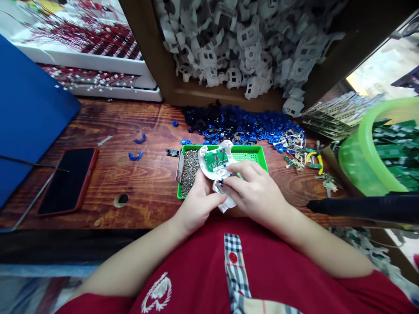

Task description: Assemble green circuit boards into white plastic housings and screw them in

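Observation:
Over the front of a green tray (260,152), my left hand (199,198) grips a white plastic housing (205,163) from its lower left, thumb across the lower part. A green circuit board (216,160) sits inside the housing's upper end. My right hand (253,185) reaches in from the right, its fingers closed together at the housing's narrow middle. A small dark blue plastic part (220,183) shows at those fingertips, partly hidden by them. Small metal screws (190,172) fill the tray's left side, behind my left hand.
Blue plastic parts (242,124) lie heaped behind the tray, below a box of white housings (252,48). Yellow-handled cutters (319,163) and a green tub (363,148) of circuit boards are at right. A phone (68,181) lies left; a black rod (360,207) juts in from the right.

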Demonstrator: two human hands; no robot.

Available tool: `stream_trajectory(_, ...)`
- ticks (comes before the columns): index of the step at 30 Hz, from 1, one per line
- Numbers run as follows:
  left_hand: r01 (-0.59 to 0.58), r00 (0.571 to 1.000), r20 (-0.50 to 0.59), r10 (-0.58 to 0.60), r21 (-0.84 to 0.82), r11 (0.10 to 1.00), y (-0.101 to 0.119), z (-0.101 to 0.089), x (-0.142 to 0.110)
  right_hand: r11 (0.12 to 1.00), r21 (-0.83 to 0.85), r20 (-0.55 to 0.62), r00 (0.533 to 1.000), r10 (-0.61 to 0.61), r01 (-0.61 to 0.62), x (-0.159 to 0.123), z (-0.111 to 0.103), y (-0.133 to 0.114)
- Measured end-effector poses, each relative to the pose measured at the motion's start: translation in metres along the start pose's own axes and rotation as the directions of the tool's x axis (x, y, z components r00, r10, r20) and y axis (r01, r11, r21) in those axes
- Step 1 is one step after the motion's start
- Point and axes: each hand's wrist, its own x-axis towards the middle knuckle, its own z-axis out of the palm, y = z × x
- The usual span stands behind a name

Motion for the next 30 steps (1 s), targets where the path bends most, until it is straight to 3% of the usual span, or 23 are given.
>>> stream_trajectory(4, 0.018, 0.998, -0.056, -0.016, 0.018, 1.000, 0.001, 0.003, 0.001, 0.989, 0.143, 0.005, 0.999, -0.039, 0.037, -0.009, -0.007, 0.001)
stream_trajectory(5, 0.023, 0.997, -0.072, -0.024, -0.007, 1.000, 0.002, 0.004, 0.002, 0.981, 0.195, -0.040, 0.999, 0.000, 0.008, -0.012, -0.009, 0.004)
stream_trajectory(7, 0.068, 0.992, -0.102, -0.074, -0.066, 0.996, 0.005, 0.005, 0.004, 0.965, 0.199, -0.108, 0.975, 0.194, -0.170, -0.021, -0.013, 0.017)
stream_trajectory(10, 0.199, 0.969, -0.125, -0.211, -0.102, 0.975, 0.008, 0.003, 0.009, 0.833, -0.005, -0.123, 0.827, 0.549, -0.553, -0.038, -0.013, 0.052)
stream_trajectory(12, 0.283, 0.950, -0.109, -0.292, -0.088, 0.955, 0.009, 0.002, 0.013, 0.728, -0.109, -0.105, 0.736, 0.669, -0.677, -0.050, -0.009, 0.081)
stream_trajectory(16, 0.415, 0.908, -0.065, -0.414, 0.009, 0.910, 0.009, 0.006, 0.024, 0.569, -0.236, -0.069, 0.598, 0.799, -0.787, -0.069, 0.004, 0.128)
stream_trajectory(20, 0.462, 0.886, -0.096, -0.454, 0.090, 0.882, 0.008, 0.015, 0.032, 0.501, -0.274, -0.050, 0.532, 0.845, -0.821, -0.076, 0.014, 0.145)
stream_trajectory(22, 0.470, 0.881, -0.111, -0.459, 0.116, 0.875, 0.009, 0.018, 0.032, 0.501, -0.264, -0.043, 0.529, 0.847, -0.824, -0.077, 0.015, 0.148)
stream_trajectory(25, 0.500, 0.866, -0.084, -0.493, 0.153, 0.852, 0.012, 0.018, 0.025, 0.543, -0.210, -0.051, 0.564, 0.824, -0.813, -0.076, 0.013, 0.146)
stream_trajectory(28, 0.526, 0.850, -0.076, -0.521, 0.183, 0.831, 0.019, 0.011, 0.009, 0.642, -0.093, -0.061, 0.647, 0.760, -0.761, -0.073, 0.007, 0.136)
stream_trajectory(30, 0.530, 0.848, -0.169, -0.502, 0.266, 0.805, 0.025, 0.005, -0.005, 0.730, 0.025, -0.066, 0.727, 0.683, -0.683, -0.069, 0.002, 0.122)
